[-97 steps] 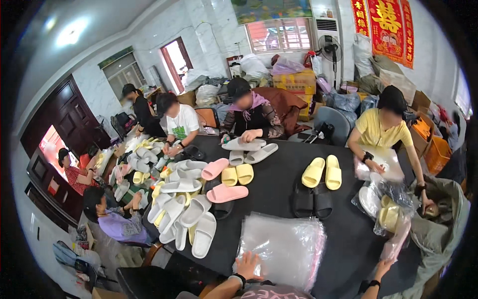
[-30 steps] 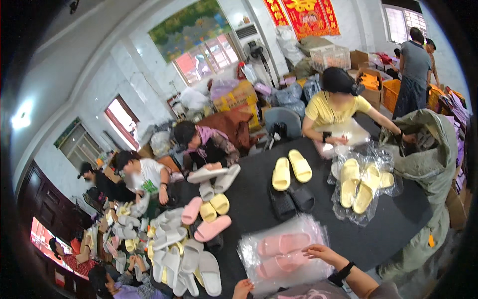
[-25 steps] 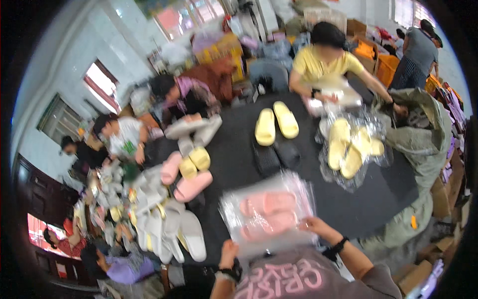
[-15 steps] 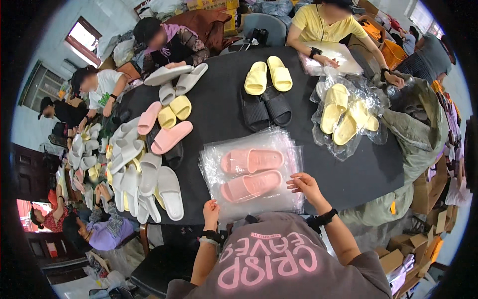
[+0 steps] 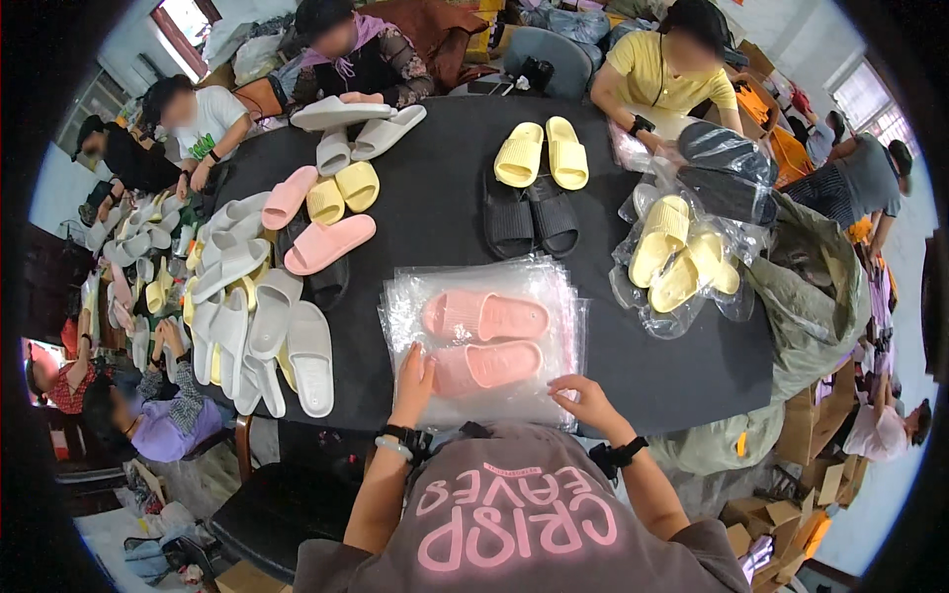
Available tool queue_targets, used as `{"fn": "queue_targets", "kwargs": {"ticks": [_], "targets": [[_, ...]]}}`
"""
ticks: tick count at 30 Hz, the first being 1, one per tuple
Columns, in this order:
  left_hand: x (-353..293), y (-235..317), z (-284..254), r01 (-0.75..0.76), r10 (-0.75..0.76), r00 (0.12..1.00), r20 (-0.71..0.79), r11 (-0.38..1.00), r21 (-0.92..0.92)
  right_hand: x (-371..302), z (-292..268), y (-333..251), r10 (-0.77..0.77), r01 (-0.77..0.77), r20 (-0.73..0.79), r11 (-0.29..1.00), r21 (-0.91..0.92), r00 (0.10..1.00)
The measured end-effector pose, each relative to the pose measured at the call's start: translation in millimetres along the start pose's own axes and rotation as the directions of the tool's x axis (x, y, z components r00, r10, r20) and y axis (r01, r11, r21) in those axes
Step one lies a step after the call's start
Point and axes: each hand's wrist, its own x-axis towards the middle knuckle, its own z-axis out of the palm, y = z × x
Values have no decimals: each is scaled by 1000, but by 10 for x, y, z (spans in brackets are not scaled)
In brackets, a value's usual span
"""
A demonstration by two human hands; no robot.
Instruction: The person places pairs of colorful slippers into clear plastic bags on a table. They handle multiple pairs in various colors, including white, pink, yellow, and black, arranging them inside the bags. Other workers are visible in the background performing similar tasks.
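A pair of pink slippers (image 5: 486, 314) lies side by side, toes to the right, on a stack of clear plastic bags (image 5: 407, 289) in front of me. I cannot tell whether the pair is inside the top bag or on it. My left hand (image 5: 413, 378) rests by the heel end of the nearer slipper, fingers stretched along the bag's left side. At the stack's lower right corner is my right hand (image 5: 585, 403), its fingers apart and touching the plastic. Neither hand visibly holds anything.
Grey, yellow and pink slippers (image 5: 314, 366) pile up on the left of the black table (image 5: 633, 376). Beyond the bags stand yellow slippers (image 5: 542, 154) and black slippers (image 5: 530, 217). Bagged yellow slippers (image 5: 682, 255) lie right, near a co-worker in yellow (image 5: 664, 79). Several others sit around.
My left hand has moved forward to the bags' left side, and my right hand has come nearer the lower right corner. Bagged dark slippers now show before the co-worker in yellow. The view has shifted.
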Motion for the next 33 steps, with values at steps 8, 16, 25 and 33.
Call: {"fn": "queue_targets", "kwargs": {"ticks": [8,16,25,33], "targets": [[-8,-257,225,41,-47,994,100,997,58,-9,-163,374,352,-378,287,925,37,891],[-40,-443,219,-13,4,994,106,996,84,1154,98,42,-453,508,259,835,-213,853],[-10,-382,212,-8,3,996,89,999,49,1516,965,78,-285,587,525,539,-604,802],[-67,-369,293,26,-45,998,49,941,336,905,234,602,-129,376,405,689,-620,905]]}}
